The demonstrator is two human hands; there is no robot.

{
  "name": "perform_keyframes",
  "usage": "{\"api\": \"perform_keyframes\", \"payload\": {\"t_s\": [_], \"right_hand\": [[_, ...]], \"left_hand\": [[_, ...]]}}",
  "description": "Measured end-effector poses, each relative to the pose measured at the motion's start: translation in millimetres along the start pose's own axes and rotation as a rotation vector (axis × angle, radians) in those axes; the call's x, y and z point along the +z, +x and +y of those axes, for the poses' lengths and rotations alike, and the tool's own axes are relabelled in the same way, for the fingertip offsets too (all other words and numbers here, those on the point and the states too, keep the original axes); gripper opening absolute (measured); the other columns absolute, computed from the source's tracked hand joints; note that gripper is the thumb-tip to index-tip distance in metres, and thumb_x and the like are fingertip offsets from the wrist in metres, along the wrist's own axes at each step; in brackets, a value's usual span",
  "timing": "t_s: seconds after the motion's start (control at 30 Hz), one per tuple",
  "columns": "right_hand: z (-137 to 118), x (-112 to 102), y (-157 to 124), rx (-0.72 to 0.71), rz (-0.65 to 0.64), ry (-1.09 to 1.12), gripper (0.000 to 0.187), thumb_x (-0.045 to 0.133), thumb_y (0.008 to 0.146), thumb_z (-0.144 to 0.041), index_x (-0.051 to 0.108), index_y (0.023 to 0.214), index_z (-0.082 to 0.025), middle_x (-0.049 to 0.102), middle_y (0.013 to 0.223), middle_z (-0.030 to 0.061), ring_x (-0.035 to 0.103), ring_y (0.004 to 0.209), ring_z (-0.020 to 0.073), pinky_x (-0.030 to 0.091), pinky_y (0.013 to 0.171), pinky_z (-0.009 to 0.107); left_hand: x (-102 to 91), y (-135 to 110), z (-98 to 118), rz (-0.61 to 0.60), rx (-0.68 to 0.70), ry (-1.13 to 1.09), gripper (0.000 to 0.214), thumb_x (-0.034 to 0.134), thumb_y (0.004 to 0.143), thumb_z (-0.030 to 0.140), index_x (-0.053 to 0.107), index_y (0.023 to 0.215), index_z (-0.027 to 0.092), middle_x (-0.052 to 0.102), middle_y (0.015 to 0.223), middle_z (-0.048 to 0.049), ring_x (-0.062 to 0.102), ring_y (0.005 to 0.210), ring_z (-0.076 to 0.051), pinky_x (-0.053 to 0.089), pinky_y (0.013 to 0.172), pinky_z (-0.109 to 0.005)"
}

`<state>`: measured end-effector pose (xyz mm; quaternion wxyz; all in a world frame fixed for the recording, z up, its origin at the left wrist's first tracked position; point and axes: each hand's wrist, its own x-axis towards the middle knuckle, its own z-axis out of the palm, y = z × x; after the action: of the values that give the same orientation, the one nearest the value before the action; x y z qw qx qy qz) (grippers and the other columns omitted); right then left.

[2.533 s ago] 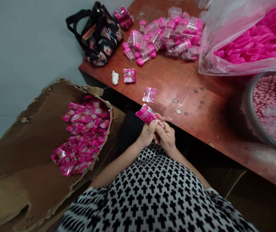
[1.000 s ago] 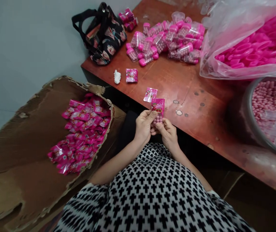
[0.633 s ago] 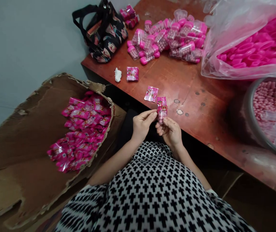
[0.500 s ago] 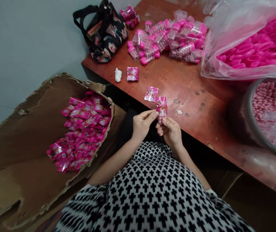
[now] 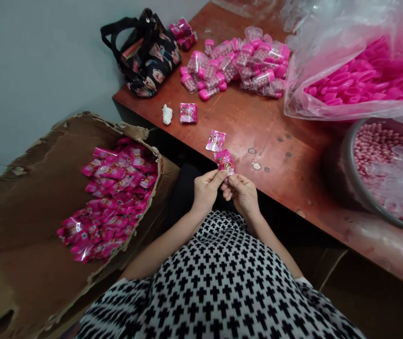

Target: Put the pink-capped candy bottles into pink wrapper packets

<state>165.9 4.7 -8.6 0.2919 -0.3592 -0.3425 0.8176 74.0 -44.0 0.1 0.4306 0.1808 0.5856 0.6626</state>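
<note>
At the table's front edge, a small pink printed packet [image 5: 224,161] is tilted to the left between my hands. My left hand [image 5: 205,189] is closed, thumb and fingers pinching its lower end. My right hand [image 5: 244,194] is closed on the same end from the other side, so the fingers mostly hide the packet's lower part. A flat pink packet [image 5: 216,140] lies on the table just beyond it. Farther back are a folded pink packet [image 5: 188,113] and a white crumpled lump [image 5: 167,114].
A torn cardboard box [image 5: 25,226] with many pink packets [image 5: 116,188] stands at left. On the table [image 5: 272,141] are clear bottles of pink beads [image 5: 237,61], a floral bag [image 5: 155,61], a plastic bag of pink caps [image 5: 360,77] and a grey tub [image 5: 350,160] of pink beads.
My left fingers have moved from the packet's side to its lower end, meeting the right fingers. The packet has tilted left, and its clear bead-filled lower part is now mostly covered.
</note>
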Motion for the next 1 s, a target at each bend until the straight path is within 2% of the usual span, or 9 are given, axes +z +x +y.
{"api": "perform_keyframes", "payload": {"t_s": [0.17, 0.3, 0.37, 0.47, 0.67, 0.87, 0.93, 1.0], "right_hand": [[0.4, -2.7, -0.6, -0.077, -0.006, 0.005, 0.030, 0.074, 0.067, -0.033, 0.062, 0.088, -0.016, 0.069, 0.069, -0.0003, 0.065, 0.054, 0.0103, 0.055, 0.048, 0.018], [7.3, -3.9, 2.3, -0.182, 0.006, -0.007, 0.024, 0.074, 0.069, -0.026, 0.059, 0.086, -0.018, 0.069, 0.065, -0.0027, 0.066, 0.054, 0.0107, 0.058, 0.055, 0.022], [9.8, -2.3, 4.7, -0.213, 0.033, 0.004, 0.022, 0.074, 0.069, -0.025, 0.058, 0.083, -0.018, 0.069, 0.063, -0.0033, 0.066, 0.052, 0.0106, 0.058, 0.053, 0.022], [9.4, 1.4, 8.4, -0.237, 0.078, 0.019, 0.023, 0.074, 0.069, -0.028, 0.057, 0.080, -0.018, 0.067, 0.059, -0.0039, 0.063, 0.047, 0.0100, 0.056, 0.048, 0.020], [6.2, 7.5, 16.1, -0.236, 0.089, 0.027, 0.030, 0.078, 0.063, -0.035, 0.056, 0.071, -0.017, 0.064, 0.053, -0.0048, 0.060, 0.042, 0.0091, 0.051, 0.040, 0.017], [9.4, 14.5, 24.0, -0.246, 0.043, 0.021, 0.035, 0.075, 0.066, -0.040, 0.047, 0.063, -0.019, 0.058, 0.046, -0.0073, 0.053, 0.034, 0.0073, 0.045, 0.034, 0.015], [7.8, 14.4, 23.5, -0.228, -0.012, -0.030, 0.030, 0.072, 0.071, -0.039, 0.050, 0.068, -0.019, 0.061, 0.050, -0.0064, 0.056, 0.037, 0.0074, 0.047, 0.037, 0.016], [4.1, 12.7, 22.2, -0.207, -0.090, -0.098, 0.026, 0.070, 0.073, -0.037, 0.053, 0.082, -0.019, 0.066, 0.060, -0.0049, 0.060, 0.044, 0.0086, 0.051, 0.042, 0.018]], "left_hand": [[-3.5, 7.1, 12.4, -0.022, -0.111, -0.259, 0.021, 0.072, 0.068, 0.034, 0.070, 0.073, 0.013, 0.065, 0.067, -0.0030, 0.058, 0.058, -0.010, 0.050, 0.059, -0.022], [-2.5, 6.3, 14.2, -0.021, -0.141, -0.267, 0.020, 0.074, 0.065, 0.031, 0.069, 0.069, 0.011, 0.063, 0.063, -0.0020, 0.056, 0.055, -0.008, 0.048, 0.053, -0.020], [-1.0, 4.2, 12.4, -0.027, -0.157, -0.274, 0.022, 0.074, 0.065, 0.031, 0.068, 0.068, 0.011, 0.062, 0.062, -0.0017, 0.055, 0.053, -0.008, 0.046, 0.050, -0.020], [0.6, 1.6, 10.5, -0.013, -0.161, -0.294, 0.023, 0.075, 0.064, 0.031, 0.069, 0.068, 0.010, 0.064, 0.065, -0.0032, 0.056, 0.056, -0.009, 0.047, 0.052, -0.021], [0.5, -0.6, 10.5, -0.002, -0.094, -0.284, 0.025, 0.075, 0.065, 0.033, 0.069, 0.072, 0.009, 0.061, 0.063, -0.0020, 0.051, 0.053, -0.007, 0.044, 0.052, -0.021], [-1.6, -3.1, 13.7, 0.000, -0.040, -0.288, 0.024, 0.074, 0.067, 0.032, 0.065, 0.063, 0.010, 0.055, 0.056, -0.0004, 0.049, 0.052, -0.007, 0.042, 0.053, -0.022], [-6.1, -3.3, 17.4, 0.014, -0.059, -0.330, 0.023, 0.074, 0.066, 0.031, 0.065, 0.064, 0.010, 0.057, 0.059, -0.0012, 0.050, 0.051, -0.007, 0.042, 0.052, -0.022], [-12.1, -3.4, 21.8, 0.041, -0.090, -0.376, 0.024, 0.075, 0.064, 0.031, 0.067, 0.070, 0.010, 0.062, 0.065, -0.0034, 0.054, 0.055, -0.009, 0.045, 0.054, -0.023]]}}
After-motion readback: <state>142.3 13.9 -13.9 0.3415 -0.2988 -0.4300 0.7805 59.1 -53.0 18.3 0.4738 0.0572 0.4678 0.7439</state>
